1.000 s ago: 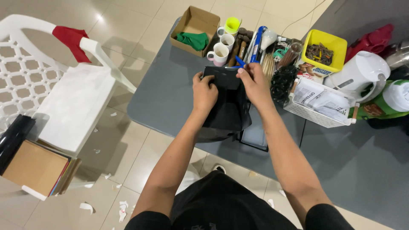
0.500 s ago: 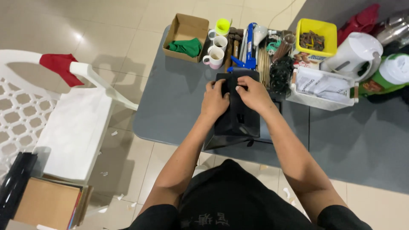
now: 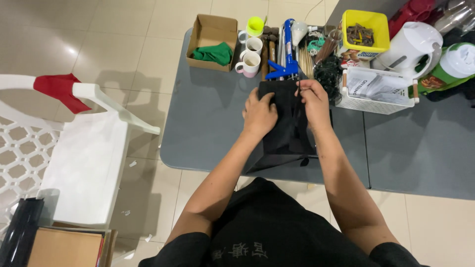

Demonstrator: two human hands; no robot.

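A black fabric bag lies flat on the grey table, its far end toward the clutter at the back. My left hand presses palm-down on the bag's left upper part with fingers spread. My right hand rests on the bag's upper right corner, and its fingertips pinch a thin black cord or edge there. Both forearms reach out over the near table edge.
Behind the bag stand a cardboard box with green cloth, mugs, a blue caulking gun, a yellow bin, a white basket, a white kettle. A white plastic chair stands left.
The view has shifted, so the table sits further right and lower. My hands have slid slightly toward the bag's far end, and the right fingers now pinch its top corner.
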